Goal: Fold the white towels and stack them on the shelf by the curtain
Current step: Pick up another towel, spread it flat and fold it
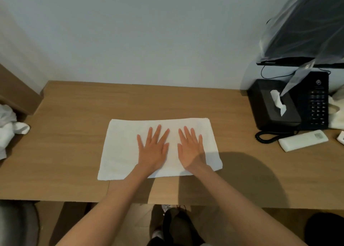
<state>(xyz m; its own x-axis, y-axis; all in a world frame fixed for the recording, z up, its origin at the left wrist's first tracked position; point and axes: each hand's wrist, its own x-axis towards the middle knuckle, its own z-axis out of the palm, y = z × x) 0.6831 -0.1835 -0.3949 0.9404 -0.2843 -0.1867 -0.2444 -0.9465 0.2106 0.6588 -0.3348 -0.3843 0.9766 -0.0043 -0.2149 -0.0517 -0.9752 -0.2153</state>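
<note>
Pressing flat with fingers spread, the left hand (152,149) and right hand (191,148) lie side by side, palms down, on one white towel (121,149), neither gripping anything. That towel is a folded rectangle spread on the wooden desk (74,115), directly under both palms. Well left of the left hand sits a crumpled heap of white towels (9,130). Right of the right hand are one white remote (303,140), one black tissue box (271,104) and one black telephone (316,100).
</note>
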